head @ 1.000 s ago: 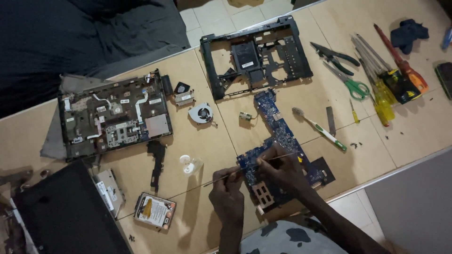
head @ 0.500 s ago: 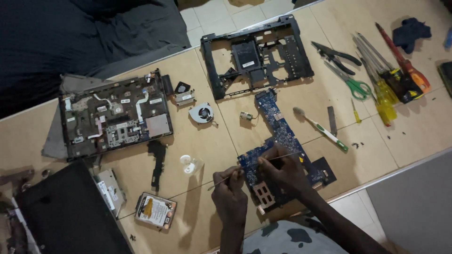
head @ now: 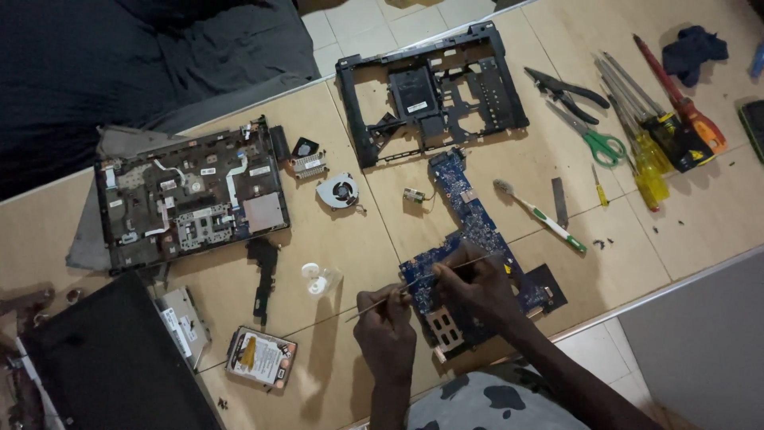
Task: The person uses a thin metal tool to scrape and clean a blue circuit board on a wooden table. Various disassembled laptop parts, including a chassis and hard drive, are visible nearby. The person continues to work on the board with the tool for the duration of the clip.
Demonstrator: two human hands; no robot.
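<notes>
You are gripping a thin rod (head: pixel 414 283) in both your left hand (head: pixel 386 322) and right hand (head: pixel 477 288) over the blue circuit board (head: pixel 469 231); pressing harder risks scratching it.

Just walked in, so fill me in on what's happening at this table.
A person has a taken-apart laptop spread over the table. The left hand and right hand each hold a thin metal probe against the blue circuit board. The empty black base frame, a small fan and screwdrivers lie around.
</notes>
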